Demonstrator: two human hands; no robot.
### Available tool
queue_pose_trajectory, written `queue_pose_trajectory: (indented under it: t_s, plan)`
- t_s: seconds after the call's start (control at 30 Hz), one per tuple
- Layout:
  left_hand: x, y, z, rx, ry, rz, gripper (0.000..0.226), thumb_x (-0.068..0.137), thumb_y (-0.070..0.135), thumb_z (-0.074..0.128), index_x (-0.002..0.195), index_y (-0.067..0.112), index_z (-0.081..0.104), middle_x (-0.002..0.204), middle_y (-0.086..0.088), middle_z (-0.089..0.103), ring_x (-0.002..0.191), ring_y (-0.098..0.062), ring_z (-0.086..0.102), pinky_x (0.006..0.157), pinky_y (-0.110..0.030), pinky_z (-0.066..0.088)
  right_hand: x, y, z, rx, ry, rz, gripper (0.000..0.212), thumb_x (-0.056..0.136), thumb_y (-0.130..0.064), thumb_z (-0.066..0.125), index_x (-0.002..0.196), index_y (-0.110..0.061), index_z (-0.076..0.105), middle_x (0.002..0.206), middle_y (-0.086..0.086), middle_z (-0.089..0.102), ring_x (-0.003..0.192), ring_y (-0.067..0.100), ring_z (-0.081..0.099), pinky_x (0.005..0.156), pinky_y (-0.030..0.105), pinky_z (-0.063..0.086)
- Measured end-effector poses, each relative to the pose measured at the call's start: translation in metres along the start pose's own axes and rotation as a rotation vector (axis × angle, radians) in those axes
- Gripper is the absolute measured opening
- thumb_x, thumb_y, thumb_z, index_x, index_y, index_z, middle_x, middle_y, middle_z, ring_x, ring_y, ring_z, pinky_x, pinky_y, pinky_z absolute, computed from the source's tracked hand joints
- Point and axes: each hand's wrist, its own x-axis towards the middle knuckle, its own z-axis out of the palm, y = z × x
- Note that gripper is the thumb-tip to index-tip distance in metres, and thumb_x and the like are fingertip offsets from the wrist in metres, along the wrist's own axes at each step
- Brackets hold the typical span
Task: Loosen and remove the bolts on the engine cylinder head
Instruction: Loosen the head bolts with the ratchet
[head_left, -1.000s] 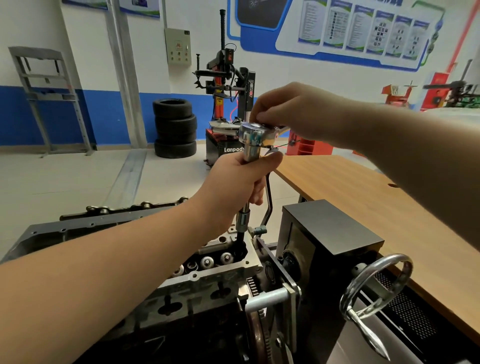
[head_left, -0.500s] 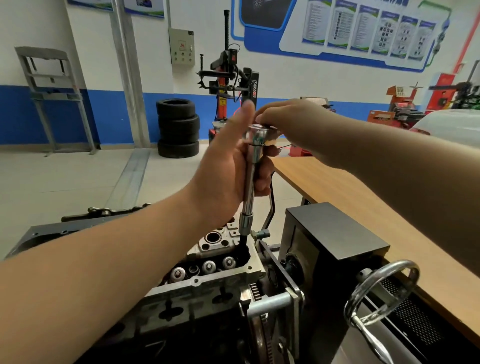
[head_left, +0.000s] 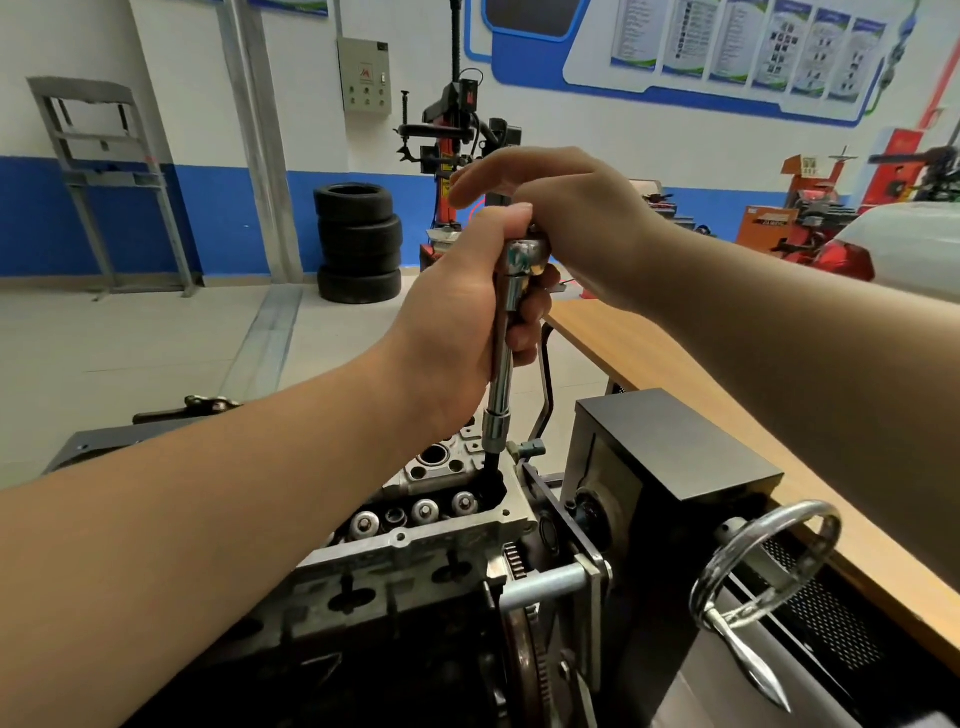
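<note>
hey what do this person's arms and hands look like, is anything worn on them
Both forearms are bare for their whole visible length: no sleeves show in the head view. The left hand and right hand wear no gloves. No watch, bracelet or ring shows on the wrists and fingers in view. No markings, tape or bandages show on either arm. The upper arms are out of frame, so a short sleeve higher up cannot be ruled out.

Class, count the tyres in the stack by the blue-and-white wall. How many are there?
3. The top tyre, middle tyre and bottom tyre lie flat, one upon another, on the floor left of the red tyre changer. None appears hidden.
</note>
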Motion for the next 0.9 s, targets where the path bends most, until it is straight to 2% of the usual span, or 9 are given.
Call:
queue_pose_trajectory:
  t_s: [0.27,0.4,0.47,0.53,0.63,0.7,0.77,0.8,0.9]
  plan:
    - [0.001,-0.001,0.001,-0.009,0.03,0.003,0.04,0.107,0.049,0.048,0.093,0.014,0.061,0.08,-0.005,0.052,0.059,-0.015,0.04,0.063,-0.034,0.035,-0.006,0.0,-0.002,0.023,0.042,-0.01,0.052,0.085,0.008,0.038,0.11,-0.015,0.078,0.126,0.003,0.073,0.123,0.044,0.062,0.103,0.061,0.052]
    - [0.005,0.0,-0.007,-0.012,0.032,-0.006,0.047,0.107,0.052,0.043,0.088,0.014,0.063,0.074,-0.003,0.05,0.055,-0.015,0.04,0.062,-0.034,0.036,-0.009,0.006,-0.01,0.1,-0.006,0.021,0.051,0.084,0.01,0.038,0.114,-0.01,0.074,0.122,0.002,0.073,0.116,0.023,0.068,0.094,0.033,0.061]
    - [0.007,-0.002,-0.009,-0.033,0.015,-0.001,0.048,0.108,0.051,0.042,0.087,0.015,0.064,0.073,-0.003,0.05,0.054,-0.014,0.04,0.061,-0.034,0.035,-0.014,0.009,-0.011,0.006,-0.072,0.041,0.048,0.087,0.012,0.041,0.111,-0.013,0.073,0.108,0.0,0.073,0.099,0.004,0.07,0.078,0.016,0.056]
    - [0.009,-0.003,-0.01,-0.041,-0.006,0.0,0.048,0.107,0.051,0.042,0.085,0.016,0.066,0.07,-0.002,0.05,0.054,-0.014,0.04,0.06,-0.033,0.036,-0.02,0.009,-0.012,-0.072,-0.116,0.039,0.043,0.089,0.007,0.046,0.106,-0.02,0.074,0.094,-0.003,0.071,0.082,-0.005,0.065,0.071,0.009,0.049]
    - [0.013,-0.004,-0.012,-0.059,-0.03,0.003,0.05,0.107,0.051,0.042,0.08,0.019,0.07,0.069,-0.001,0.052,0.052,-0.014,0.039,0.059,-0.033,0.035,-0.03,0.006,-0.019,-0.294,-0.119,0.0,0.037,0.092,-0.018,0.051,0.118,-0.032,0.074,0.102,-0.011,0.074,0.1,0.003,0.067,0.092,0.029,0.052]
    - [0.015,-0.003,-0.012,-0.065,-0.027,-0.006,0.051,0.106,0.051,0.042,0.077,0.018,0.068,0.065,-0.002,0.05,0.051,-0.015,0.038,0.058,-0.033,0.035,-0.035,0.0,-0.027,-0.746,-0.098,-0.175,0.041,0.096,-0.037,0.046,0.13,-0.033,0.068,0.11,-0.008,0.072,0.104,0.015,0.064,0.098,0.042,0.048]
    - [0.017,-0.003,-0.011,-0.092,-0.006,-0.03,0.052,0.107,0.052,0.041,0.075,0.017,0.063,0.059,0.0,0.046,0.049,-0.015,0.037,0.057,-0.031,0.035,-0.042,-0.011,-0.029,-1.184,-0.06,-0.331,0.054,0.099,-0.061,0.032,0.123,-0.028,0.068,0.098,-0.003,0.073,0.088,0.023,0.066,0.091,0.04,0.042]
    - [0.018,-0.003,-0.01,-0.101,0.007,-0.04,0.053,0.107,0.053,0.041,0.073,0.017,0.061,0.057,0.001,0.046,0.049,-0.015,0.036,0.056,-0.031,0.034,-0.045,-0.017,-0.027,-1.268,-0.054,-0.34,0.064,0.099,-0.07,0.021,0.114,-0.027,0.067,0.086,-0.003,0.071,0.078,0.023,0.064,0.086,0.039,0.039]
    - [0.018,-0.005,-0.001,-0.073,0.029,-0.05,0.06,0.109,0.059,0.038,0.069,0.02,0.059,0.065,-0.003,0.047,0.059,-0.023,0.039,0.061,-0.034,0.035,-0.054,-0.028,-0.005,-1.183,0.05,-0.19,0.073,0.096,-0.077,0.003,0.096,-0.025,0.055,0.068,-0.004,0.052,0.068,0.023,0.054,0.063,0.032,0.03]
